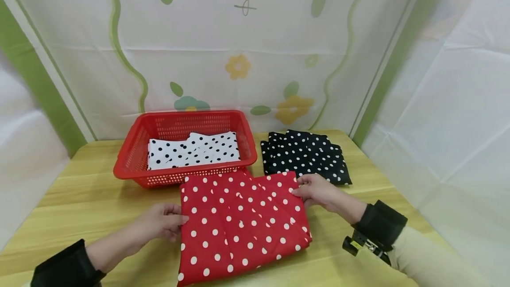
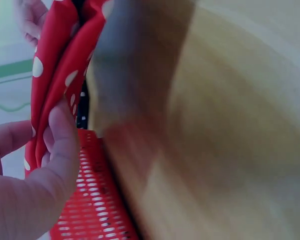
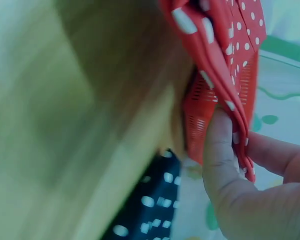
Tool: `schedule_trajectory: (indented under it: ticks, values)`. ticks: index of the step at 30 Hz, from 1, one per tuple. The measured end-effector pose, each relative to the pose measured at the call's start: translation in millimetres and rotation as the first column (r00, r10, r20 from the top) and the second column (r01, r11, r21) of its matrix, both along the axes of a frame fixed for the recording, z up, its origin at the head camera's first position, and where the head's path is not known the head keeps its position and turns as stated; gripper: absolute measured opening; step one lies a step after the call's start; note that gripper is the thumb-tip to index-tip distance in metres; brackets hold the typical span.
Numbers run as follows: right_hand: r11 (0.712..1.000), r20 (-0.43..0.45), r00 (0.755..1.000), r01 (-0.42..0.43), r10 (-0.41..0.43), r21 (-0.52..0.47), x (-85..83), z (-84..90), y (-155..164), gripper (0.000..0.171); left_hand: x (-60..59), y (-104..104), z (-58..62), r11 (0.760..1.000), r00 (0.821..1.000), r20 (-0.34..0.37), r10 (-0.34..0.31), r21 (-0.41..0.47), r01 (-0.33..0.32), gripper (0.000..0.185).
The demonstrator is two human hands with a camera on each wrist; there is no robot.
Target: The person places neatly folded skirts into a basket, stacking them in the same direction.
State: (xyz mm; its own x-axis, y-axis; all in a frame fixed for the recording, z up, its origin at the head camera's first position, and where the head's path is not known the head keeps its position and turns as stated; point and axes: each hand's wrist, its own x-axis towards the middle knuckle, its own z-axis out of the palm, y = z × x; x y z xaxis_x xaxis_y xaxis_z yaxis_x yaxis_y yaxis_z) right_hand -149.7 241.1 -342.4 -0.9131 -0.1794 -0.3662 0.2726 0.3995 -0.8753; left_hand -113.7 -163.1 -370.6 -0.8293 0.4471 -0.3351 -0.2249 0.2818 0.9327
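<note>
A folded red cloth (image 1: 243,223) with white dots lies at the table's (image 1: 79,198) front middle; the left hand (image 1: 159,223) pinches its left edge, thumb over fingers, and the right hand (image 1: 316,191) pinches its far right corner the same way; both wrist views are blurred, but the folds seem held between thumb and fingers. Behind it a red basket (image 1: 131,154) holds a white dotted cloth (image 1: 193,149); a black dotted cloth (image 1: 304,154) lies towards the back right corner.

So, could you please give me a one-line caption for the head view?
Both hands, left hand and right hand, pinch a folded red polka-dot cloth before a red basket.
</note>
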Motion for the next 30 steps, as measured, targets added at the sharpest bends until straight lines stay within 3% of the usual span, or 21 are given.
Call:
schedule_trajectory:
  ticks: [5,11,16,22,30]
  values:
    - [0.998,-0.057,0.997,-0.050,0.052,0.024,3.7,22.2,1.3,0.032,3.6,-1.8,17.3,0.997,0.999,0.003,-0.036,0.067,0.036,0.030]
    - [0.996,-0.104,0.990,-0.088,0.091,0.032,7.8,40.3,2.4,0.032,4.7,-5.4,35.8,0.996,0.999,-0.003,-0.045,0.077,0.045,0.034]
    - [0.995,-0.113,0.989,-0.092,0.096,0.040,10.5,48.5,2.4,0.034,5.1,-7.5,45.2,0.994,0.999,0.019,-0.050,0.097,0.048,0.036]
    - [0.995,-0.129,0.987,-0.091,0.097,0.046,12.0,58.4,2.6,0.036,4.3,-12.2,53.6,0.990,0.998,-0.007,-0.057,0.129,0.057,0.038]
    - [0.999,-0.148,0.988,-0.034,0.040,0.037,4.3,75.3,-4.3,0.040,-7.0,-20.1,68.2,0.984,0.998,-0.037,-0.051,0.167,0.057,0.042]
